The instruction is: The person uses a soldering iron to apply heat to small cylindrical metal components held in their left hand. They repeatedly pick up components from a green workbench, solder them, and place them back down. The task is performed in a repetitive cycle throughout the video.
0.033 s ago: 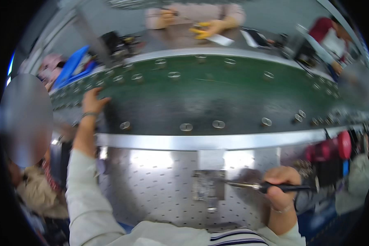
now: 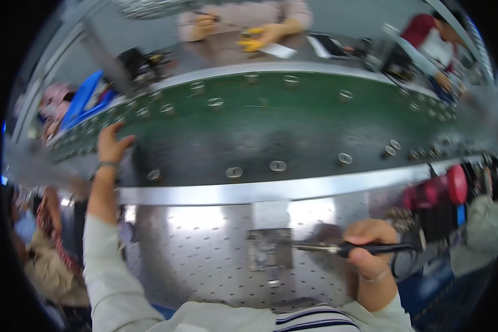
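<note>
My left hand (image 2: 114,145) reaches out over the left part of the green conveyor belt (image 2: 260,133). Its thumb and fingers are spread, with nothing between them; small metal ring-shaped parts (image 2: 143,112) stand on the belt nearby. In my right hand (image 2: 372,243) is a soldering iron (image 2: 365,248) with a black handle, held level and pointing left. Its tip ends close to the right side of a small metal fixture (image 2: 269,249) on the perforated metal worktop (image 2: 205,265); whether it touches cannot be made out.
Metal edging (image 2: 216,195) separates belt and worktop. A dark pink bottle (image 2: 434,188) lies at the right, near a grey cloth (image 2: 474,232). Across the belt sits a person with a yellow-tipped hand (image 2: 254,40). A blue tray (image 2: 83,102) stands far left.
The whole scene has shifted slightly left in the view. My left hand stays spread above the belt, and the soldering iron remains in my right hand beside the fixture.
</note>
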A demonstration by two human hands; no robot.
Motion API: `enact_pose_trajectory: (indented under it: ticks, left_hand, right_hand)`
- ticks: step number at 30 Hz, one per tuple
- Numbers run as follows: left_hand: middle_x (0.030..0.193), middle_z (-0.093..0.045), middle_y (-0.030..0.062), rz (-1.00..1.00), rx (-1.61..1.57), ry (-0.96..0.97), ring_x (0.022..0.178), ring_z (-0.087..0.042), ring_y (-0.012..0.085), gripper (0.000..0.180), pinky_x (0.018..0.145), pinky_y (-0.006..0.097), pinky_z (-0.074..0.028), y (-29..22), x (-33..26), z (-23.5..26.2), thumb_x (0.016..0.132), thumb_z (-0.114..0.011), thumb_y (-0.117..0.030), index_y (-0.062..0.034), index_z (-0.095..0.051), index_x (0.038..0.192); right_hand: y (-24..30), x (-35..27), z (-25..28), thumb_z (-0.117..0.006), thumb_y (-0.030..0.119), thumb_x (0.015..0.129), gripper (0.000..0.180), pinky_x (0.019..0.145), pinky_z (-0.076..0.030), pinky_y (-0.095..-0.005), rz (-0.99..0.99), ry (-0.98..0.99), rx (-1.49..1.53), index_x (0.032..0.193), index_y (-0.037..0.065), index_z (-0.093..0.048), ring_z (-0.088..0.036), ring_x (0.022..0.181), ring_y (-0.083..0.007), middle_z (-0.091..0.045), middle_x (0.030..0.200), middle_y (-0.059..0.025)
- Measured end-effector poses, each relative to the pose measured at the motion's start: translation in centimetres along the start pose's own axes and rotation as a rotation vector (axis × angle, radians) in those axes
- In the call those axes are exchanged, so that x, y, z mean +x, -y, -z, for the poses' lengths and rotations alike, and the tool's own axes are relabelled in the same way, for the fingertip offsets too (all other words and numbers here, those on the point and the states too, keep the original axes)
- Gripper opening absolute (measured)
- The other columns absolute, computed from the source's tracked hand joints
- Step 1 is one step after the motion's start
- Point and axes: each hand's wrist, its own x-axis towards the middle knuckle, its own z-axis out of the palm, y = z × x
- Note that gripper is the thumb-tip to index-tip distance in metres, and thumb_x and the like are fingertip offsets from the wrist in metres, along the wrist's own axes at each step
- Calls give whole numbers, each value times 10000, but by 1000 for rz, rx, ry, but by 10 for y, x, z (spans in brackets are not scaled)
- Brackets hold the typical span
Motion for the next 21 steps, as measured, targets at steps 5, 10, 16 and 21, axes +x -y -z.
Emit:
enact_pose_trajectory:
  ticks: [5,10,16,21]
  left_hand:
    - [1107,-554,47,-337,-311,120,997,-544,169,324,752,270,-461,-173,-29,5,742,-691,-53,-75,-632,1060]
    - [1055,-569,66,-751,-562,427,962,-555,189,218,751,269,-463,-340,-59,-19,717,-710,-57,-56,-669,931]
    - [949,-551,98,-1004,-687,573,776,-587,200,324,682,300,-501,-481,-70,-119,725,-723,-130,-44,-608,1015]
    - [917,-598,134,-877,-440,596,847,-583,264,349,730,345,-473,-551,-91,-153,710,-752,-267,-31,-591,911]
  right_hand:
    - [7,-5,12,-733,-40,682,191,529,-440,-260,7,102,-12,836,-58,-621,-580,587,-169,-622,698,-127]
    - [19,-15,20,-683,-10,746,153,487,-404,-251,263,-87,64,855,-48,-582,-526,526,-153,-583,683,-119]
    - [43,-14,22,-596,252,848,262,469,-307,-261,403,-427,-67,835,36,-450,-415,486,-123,-472,598,-59]
    - [48,-18,30,-614,249,843,276,464,-308,-255,408,-490,-34,820,29,-450,-422,482,-130,-475,590,-66]
